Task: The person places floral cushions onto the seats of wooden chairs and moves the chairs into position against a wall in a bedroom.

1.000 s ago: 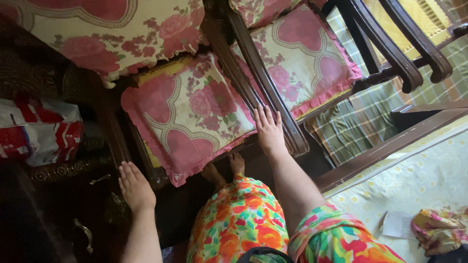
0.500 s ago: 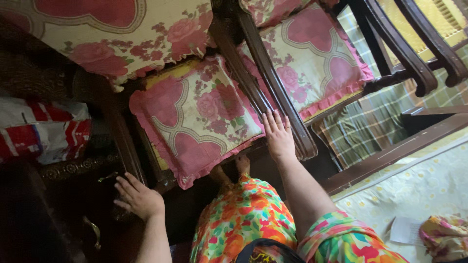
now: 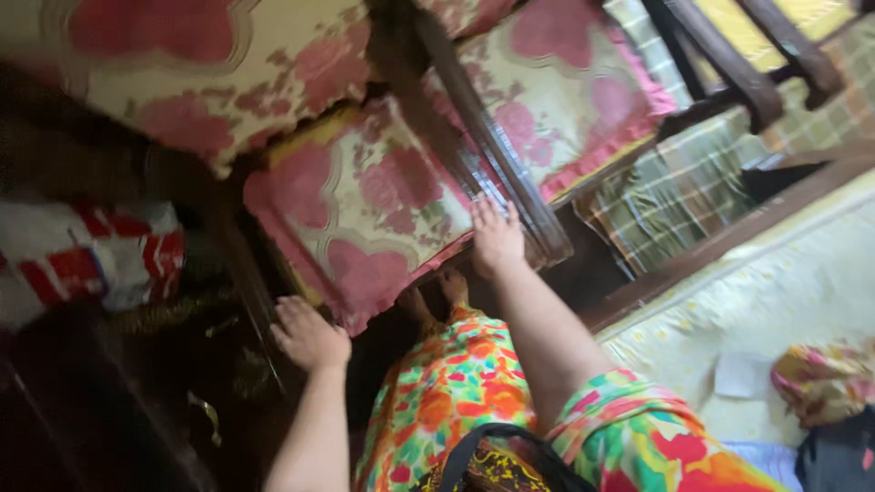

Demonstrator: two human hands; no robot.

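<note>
- Crowded against the dark cabinet on my left, a red-and-white plastic bag is lying on its top, blurred by my head moving.
- Beside it, my left hand is resting at the front corner of the wooden chair, fingers loosely spread and holding nothing.
- Just above that hand, the floral seat cushion is lying on the chair seat, its pink frill hanging over the front edge.
- Further right, my right hand is pressing flat on the chair's armrest, fingers wide, gripping nothing.
- Judging by both hands, I am bracing on the chair; taking it up next would call for curling fingers under the frame.
- Past the chairs, a bed with a pale dotted sheet is showing.
</note>
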